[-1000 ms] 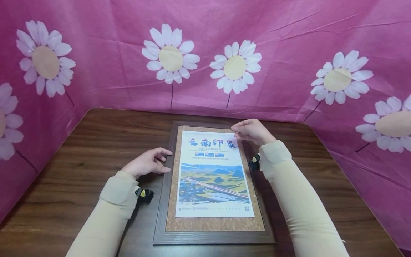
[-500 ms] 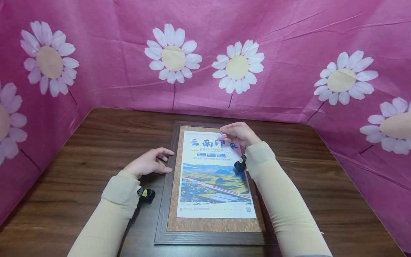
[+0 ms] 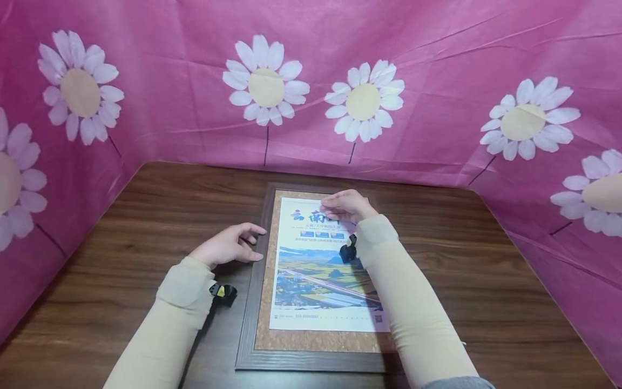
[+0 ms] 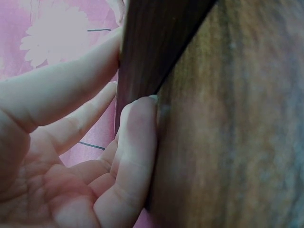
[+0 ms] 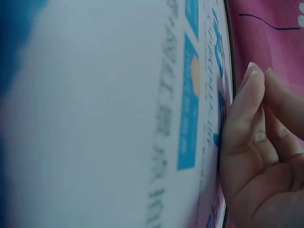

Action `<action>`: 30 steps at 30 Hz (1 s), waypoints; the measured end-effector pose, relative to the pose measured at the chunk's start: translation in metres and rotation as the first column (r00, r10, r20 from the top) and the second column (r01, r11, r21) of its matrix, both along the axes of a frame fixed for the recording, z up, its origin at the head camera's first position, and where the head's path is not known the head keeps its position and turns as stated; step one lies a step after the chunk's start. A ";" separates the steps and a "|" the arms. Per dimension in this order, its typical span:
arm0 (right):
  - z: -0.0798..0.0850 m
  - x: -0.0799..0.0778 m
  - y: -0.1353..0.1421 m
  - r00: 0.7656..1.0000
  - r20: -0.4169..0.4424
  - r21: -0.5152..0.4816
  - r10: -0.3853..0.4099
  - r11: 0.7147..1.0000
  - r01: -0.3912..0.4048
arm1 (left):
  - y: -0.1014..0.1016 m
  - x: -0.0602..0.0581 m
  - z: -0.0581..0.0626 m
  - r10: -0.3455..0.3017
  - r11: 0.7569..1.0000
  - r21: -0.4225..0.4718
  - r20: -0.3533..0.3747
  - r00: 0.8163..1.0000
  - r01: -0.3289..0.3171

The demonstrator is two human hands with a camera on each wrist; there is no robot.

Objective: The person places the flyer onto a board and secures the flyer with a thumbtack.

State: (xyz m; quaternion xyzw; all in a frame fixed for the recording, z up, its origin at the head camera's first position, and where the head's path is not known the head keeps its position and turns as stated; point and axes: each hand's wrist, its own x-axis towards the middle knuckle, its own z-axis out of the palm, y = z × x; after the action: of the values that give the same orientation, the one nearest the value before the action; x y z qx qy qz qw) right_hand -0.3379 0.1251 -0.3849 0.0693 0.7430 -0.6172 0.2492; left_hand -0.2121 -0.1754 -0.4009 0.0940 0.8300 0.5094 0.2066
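Note:
A white poster [image 3: 296, 319] with purple brush lettering and a blue, yellow and green landscape lies on a cork panel [image 3: 311, 341], framed by a dark wood-grain border [image 3: 311, 361]. At the board's left edge my left hand [image 3: 225, 246] touches the frame with thumb and index fingertips, and its fingers are slightly bent. My right hand [image 3: 349, 205] is over the poster's top edge and covers part of the title. In the right wrist view the thumb [image 5: 242, 109] lies along the paper, its tip close to the index finger. I see nothing between them.
The board sits on a brown wood-grain table [image 3: 136, 243]. Behind it and along both sides hangs a pink cloth [image 3: 184, 65] with large white daisies. Each wrist has a small black camera [image 3: 224, 294] strapped over a cream sleeve [image 3: 160, 329].
My right hand has slid leftward along the poster's top, from its right corner to about the middle. My left hand stays at the frame's left edge. The head view shifts slightly.

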 end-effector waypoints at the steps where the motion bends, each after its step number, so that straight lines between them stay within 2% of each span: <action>1: 0.000 0.000 -0.001 1.000 0.003 0.009 -0.009 1.000 0.009 | 0.000 0.000 0.000 0.000 1.000 -0.001 -0.001 1.000 0.000; 7: 0.003 0.001 -0.006 0.999 0.015 0.057 -0.035 0.998 0.034 | 0.000 -0.001 -0.001 -0.002 1.000 0.001 0.005 1.000 0.002; 15: 0.007 0.005 -0.017 1.000 -0.005 0.096 -0.011 0.995 0.011 | -0.001 0.001 0.000 -0.020 1.000 0.002 -0.003 1.000 0.020; 24: 0.008 0.003 -0.024 0.999 0.002 0.169 -0.044 0.985 0.043 | -0.001 -0.001 0.001 -0.013 1.000 -0.011 0.001 1.000 0.013; 30: 0.007 0.001 -0.026 0.997 0.025 0.172 -0.077 0.983 0.072 | -0.002 -0.003 -0.001 -0.009 1.000 -0.013 0.006 1.000 0.009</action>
State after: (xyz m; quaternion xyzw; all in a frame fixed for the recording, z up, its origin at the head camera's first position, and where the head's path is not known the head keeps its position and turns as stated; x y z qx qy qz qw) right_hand -0.3367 0.0993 -0.3780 0.1278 0.7860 -0.5591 0.2306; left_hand -0.2148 -0.1772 -0.4018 0.0949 0.8324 0.5033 0.2118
